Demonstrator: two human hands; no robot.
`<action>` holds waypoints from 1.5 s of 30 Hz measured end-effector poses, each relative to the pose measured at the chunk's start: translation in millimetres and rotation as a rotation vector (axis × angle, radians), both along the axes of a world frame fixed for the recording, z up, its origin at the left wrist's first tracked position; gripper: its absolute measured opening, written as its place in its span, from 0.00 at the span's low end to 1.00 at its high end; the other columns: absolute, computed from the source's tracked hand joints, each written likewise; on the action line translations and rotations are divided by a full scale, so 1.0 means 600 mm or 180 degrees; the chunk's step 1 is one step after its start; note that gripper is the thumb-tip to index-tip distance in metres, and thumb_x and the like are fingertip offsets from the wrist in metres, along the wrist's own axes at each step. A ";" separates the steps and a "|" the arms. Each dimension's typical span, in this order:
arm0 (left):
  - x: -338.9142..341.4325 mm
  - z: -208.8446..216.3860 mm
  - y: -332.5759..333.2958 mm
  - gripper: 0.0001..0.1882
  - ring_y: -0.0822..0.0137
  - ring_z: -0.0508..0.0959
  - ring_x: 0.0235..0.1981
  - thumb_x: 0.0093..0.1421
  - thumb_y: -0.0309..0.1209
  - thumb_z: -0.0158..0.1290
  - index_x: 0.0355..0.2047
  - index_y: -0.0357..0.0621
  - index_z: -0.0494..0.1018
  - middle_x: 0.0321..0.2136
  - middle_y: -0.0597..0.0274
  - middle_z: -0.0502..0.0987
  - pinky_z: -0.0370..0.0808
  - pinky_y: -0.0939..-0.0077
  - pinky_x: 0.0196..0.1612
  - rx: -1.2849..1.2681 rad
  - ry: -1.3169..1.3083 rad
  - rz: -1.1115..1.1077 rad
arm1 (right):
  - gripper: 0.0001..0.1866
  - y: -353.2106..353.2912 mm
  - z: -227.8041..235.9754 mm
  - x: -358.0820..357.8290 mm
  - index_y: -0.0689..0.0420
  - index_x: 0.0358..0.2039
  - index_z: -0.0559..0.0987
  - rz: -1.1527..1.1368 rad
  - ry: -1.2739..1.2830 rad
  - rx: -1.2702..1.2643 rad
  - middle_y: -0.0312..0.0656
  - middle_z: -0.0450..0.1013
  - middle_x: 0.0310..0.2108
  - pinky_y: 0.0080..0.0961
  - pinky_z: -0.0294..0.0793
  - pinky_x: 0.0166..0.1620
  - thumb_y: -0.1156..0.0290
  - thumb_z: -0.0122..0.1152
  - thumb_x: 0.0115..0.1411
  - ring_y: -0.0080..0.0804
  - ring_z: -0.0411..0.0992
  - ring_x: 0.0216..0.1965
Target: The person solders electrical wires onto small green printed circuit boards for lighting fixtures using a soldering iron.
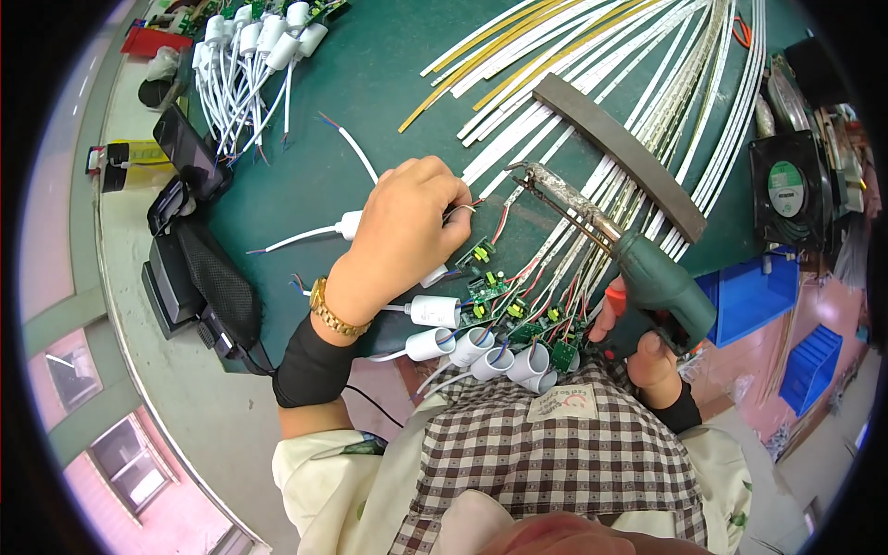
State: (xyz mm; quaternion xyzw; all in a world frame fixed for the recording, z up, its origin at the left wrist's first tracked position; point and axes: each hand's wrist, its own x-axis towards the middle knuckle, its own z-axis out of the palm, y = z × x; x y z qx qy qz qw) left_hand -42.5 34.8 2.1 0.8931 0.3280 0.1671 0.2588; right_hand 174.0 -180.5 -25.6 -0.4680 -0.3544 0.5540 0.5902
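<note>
My left hand (pixel 407 217), with a gold watch at the wrist, is closed in a pinch on a thin wire (pixel 474 205) at the end of a white LED strip (pixel 495 166). In my right hand (pixel 652 365) is a dark green soldering gun (pixel 652 277), its blackened tip (pixel 520 169) pointing up and left, a little away from my left fingertips. Below my left hand lie small green circuit boards (pixel 490 289) with red and white wires. White cylindrical housings (pixel 433 311) with cables sit beside them, some partly hidden under my left hand and wrist.
A dark curved bar (pixel 620 153) lies across the fanned-out strips. A bundle of white housings (pixel 268 42) stands at the far left. Along the left edge are a phone (pixel 190 153) and a black pouch (pixel 217 287). A black fan (pixel 788 190) and blue bins (pixel 754 296) are on the right.
</note>
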 end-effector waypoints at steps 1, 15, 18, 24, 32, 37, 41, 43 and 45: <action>0.001 0.000 0.001 0.04 0.56 0.75 0.30 0.47 0.23 0.58 0.23 0.40 0.74 0.24 0.58 0.73 0.72 0.66 0.35 0.0055 0.0024 -0.0052 | 0.36 -0.001 0.000 0.001 0.62 0.58 0.67 0.0024 -0.0017 -0.0019 0.42 0.73 0.31 0.24 0.71 0.34 0.46 0.57 0.60 0.28 0.73 0.28; 0.004 -0.007 0.013 0.04 0.63 0.75 0.25 0.44 0.23 0.58 0.20 0.41 0.73 0.21 0.62 0.73 0.69 0.70 0.31 -0.0105 -0.0137 0.0024 | 0.30 -0.022 0.002 -0.011 0.63 0.58 0.65 0.0243 -0.0111 0.0028 0.44 0.73 0.33 0.29 0.72 0.40 0.59 0.53 0.59 0.30 0.73 0.31; 0.008 -0.008 0.011 0.04 0.61 0.74 0.26 0.44 0.25 0.57 0.19 0.43 0.72 0.20 0.63 0.72 0.66 0.67 0.33 -0.0042 -0.0178 -0.0053 | 0.29 -0.031 -0.005 -0.018 0.64 0.58 0.65 0.0150 0.0293 -0.0063 0.45 0.73 0.34 0.30 0.72 0.41 0.61 0.54 0.59 0.31 0.73 0.32; 0.010 -0.009 0.011 0.04 0.62 0.73 0.26 0.44 0.24 0.56 0.18 0.45 0.72 0.20 0.65 0.71 0.64 0.68 0.34 0.0108 -0.0093 -0.0220 | 0.23 -0.042 -0.006 -0.007 0.63 0.50 0.72 0.0309 -0.0658 -0.0158 0.43 0.77 0.31 0.33 0.74 0.44 0.65 0.57 0.55 0.36 0.75 0.31; 0.010 -0.014 0.010 0.02 0.61 0.74 0.26 0.44 0.25 0.56 0.18 0.45 0.73 0.19 0.64 0.71 0.65 0.68 0.36 0.0146 -0.0118 -0.0140 | 0.13 -0.020 0.022 -0.006 0.60 0.31 0.80 0.0326 -0.1163 -0.0305 0.41 0.78 0.27 0.33 0.76 0.44 0.73 0.59 0.41 0.43 0.76 0.32; 0.014 -0.009 0.011 0.02 0.60 0.75 0.27 0.43 0.26 0.56 0.17 0.43 0.74 0.19 0.62 0.73 0.65 0.66 0.37 -0.0101 -0.0128 -0.0087 | 0.25 -0.040 -0.007 0.003 0.63 0.45 0.73 0.0453 -0.1363 -0.0168 0.39 0.75 0.28 0.28 0.72 0.39 0.59 0.60 0.50 0.34 0.73 0.31; 0.014 -0.008 0.008 0.02 0.59 0.75 0.27 0.44 0.26 0.55 0.18 0.42 0.75 0.20 0.61 0.73 0.65 0.65 0.37 -0.0115 -0.0103 0.0001 | 0.39 -0.039 -0.007 0.001 0.66 0.57 0.65 0.0554 -0.1329 -0.0194 0.39 0.71 0.29 0.23 0.67 0.34 0.46 0.60 0.57 0.26 0.68 0.29; 0.013 -0.006 0.008 0.03 0.63 0.75 0.22 0.43 0.25 0.57 0.19 0.42 0.73 0.20 0.64 0.73 0.66 0.72 0.36 0.0124 0.0008 -0.0033 | 0.39 -0.039 -0.007 0.002 0.66 0.57 0.66 0.0567 -0.1412 -0.0156 0.39 0.71 0.29 0.23 0.67 0.35 0.47 0.60 0.57 0.27 0.68 0.29; 0.015 -0.005 0.006 0.03 0.62 0.75 0.22 0.43 0.25 0.57 0.19 0.41 0.73 0.20 0.63 0.73 0.67 0.71 0.35 0.0124 0.0031 -0.0006 | 0.38 -0.041 -0.008 0.001 0.66 0.56 0.66 0.0582 -0.1502 -0.0119 0.39 0.70 0.30 0.23 0.67 0.35 0.47 0.60 0.57 0.27 0.68 0.29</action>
